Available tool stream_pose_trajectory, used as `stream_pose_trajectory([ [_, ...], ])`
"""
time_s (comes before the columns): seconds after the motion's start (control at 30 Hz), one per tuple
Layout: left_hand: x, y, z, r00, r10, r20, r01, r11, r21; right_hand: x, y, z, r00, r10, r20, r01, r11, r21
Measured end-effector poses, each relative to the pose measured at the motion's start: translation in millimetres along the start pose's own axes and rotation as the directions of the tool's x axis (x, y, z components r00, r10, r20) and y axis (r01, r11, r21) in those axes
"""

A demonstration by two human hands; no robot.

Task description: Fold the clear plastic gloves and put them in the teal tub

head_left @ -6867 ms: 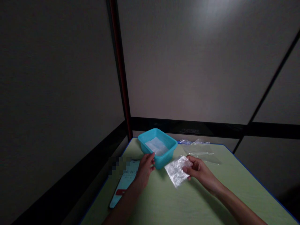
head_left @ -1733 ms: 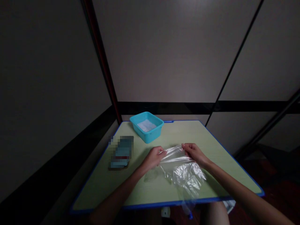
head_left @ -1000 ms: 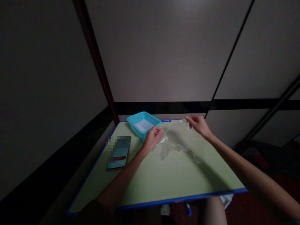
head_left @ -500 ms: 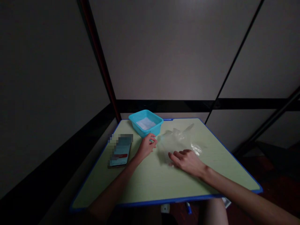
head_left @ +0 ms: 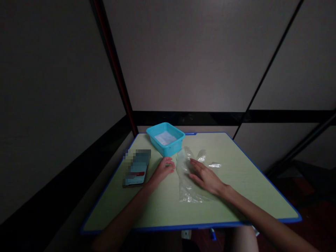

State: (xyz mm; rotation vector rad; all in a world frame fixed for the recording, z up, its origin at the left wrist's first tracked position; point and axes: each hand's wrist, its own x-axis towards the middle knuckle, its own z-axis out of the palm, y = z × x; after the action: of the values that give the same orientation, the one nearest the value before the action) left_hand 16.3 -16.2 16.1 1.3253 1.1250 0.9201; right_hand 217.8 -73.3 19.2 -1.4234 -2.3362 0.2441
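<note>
A clear plastic bag (head_left: 193,194) lies spread and wrinkled on the pale green table (head_left: 154,213). My right hand (head_left: 207,176) rests over the bag with its fingers stretched out and the thumb apart. Just left of the bag is my left hand (head_left: 163,171), its fingers loosely bent and apart, with nothing seen in it. Behind the left hand stands a light blue plastic basket (head_left: 172,150) with a folded white sheet (head_left: 165,138) inside.
On the table's left side lies a phone (head_left: 138,169), its screen partly blurred out. Blue edging (head_left: 199,226) runs round the table. A panelled wall (head_left: 183,70) stands behind it, and another wall closes in on the left.
The bag, bunched up and raised before, now lies flatter and nearer to me. My right hand has gone from curled fingers to stretched ones. My left hand has drawn back slightly.
</note>
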Motion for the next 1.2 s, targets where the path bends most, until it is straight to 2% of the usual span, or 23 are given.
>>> stream_pose_trajectory([
  [0.07, -4, 4, 2.2, 0.996, -0.079, 0.027, 0.082, 0.989, -0.12, 0, 8, 13, 1.0, 0.003, 0.028, -0.002, 0.999, -0.046],
  [0.17, -7, 9, 9.0, 0.966, -0.232, 0.114, 0.258, 0.901, -0.348, -7, 16, 24, 0.997, 0.042, 0.058, -0.034, 0.992, -0.119],
  [0.27, -6, 9, 23.6, 0.953, -0.264, 0.149, 0.303, 0.854, -0.422, -16, 19, 23, 0.995, 0.061, 0.076, -0.048, 0.985, -0.166],
  [0.37, 0, 3, 44.4, 0.974, -0.213, 0.074, 0.223, 0.862, -0.455, -22, 19, 19, 0.993, 0.078, 0.086, -0.06, 0.979, -0.195],
  [0.5, 15, -9, 63.4, 0.986, -0.103, -0.133, 0.039, 0.909, -0.414, -29, 19, 16, 0.988, 0.131, 0.084, -0.109, 0.968, -0.225],
  [0.63, 28, -16, 57.7, 0.947, 0.022, -0.32, -0.111, 0.959, -0.262, -37, 20, 17, 0.98, 0.197, 0.039, -0.183, 0.954, -0.237],
  [0.73, 29, -14, 51.3, 0.923, 0.13, -0.361, -0.18, 0.978, -0.109, -40, 20, 16, 0.979, 0.206, 0.008, -0.2, 0.956, -0.213],
  [0.83, 21, -11, 58.7, 0.936, 0.242, -0.257, -0.245, 0.969, 0.019, -35, 19, 13, 0.985, 0.174, -0.001, -0.172, 0.968, -0.182],
  [0.93, 8, -12, 75.1, 0.943, 0.331, -0.004, -0.325, 0.927, 0.188, -26, 20, 14, 0.989, 0.146, -0.008, -0.145, 0.972, -0.183],
  [1.0, 1, -17, 82.4, 0.904, 0.352, 0.244, -0.427, 0.79, 0.44, -22, 22, 17, 0.99, 0.142, -0.01, -0.141, 0.969, -0.205],
  [1.07, -3, -22, 82.8, 0.851, 0.329, 0.409, -0.524, 0.576, 0.628, -22, 27, 19, 0.989, 0.149, -0.002, -0.146, 0.961, -0.235],
  [1.13, -6, -25, 77.8, 0.83, 0.312, 0.463, -0.558, 0.416, 0.718, -27, 34, 18, 0.987, 0.162, 0.006, -0.155, 0.953, -0.262],
  [1.2, -7, -25, 71.3, 0.83, 0.287, 0.478, -0.554, 0.324, 0.767, -35, 44, 16, 0.985, 0.175, -0.003, -0.168, 0.945, -0.28],
])
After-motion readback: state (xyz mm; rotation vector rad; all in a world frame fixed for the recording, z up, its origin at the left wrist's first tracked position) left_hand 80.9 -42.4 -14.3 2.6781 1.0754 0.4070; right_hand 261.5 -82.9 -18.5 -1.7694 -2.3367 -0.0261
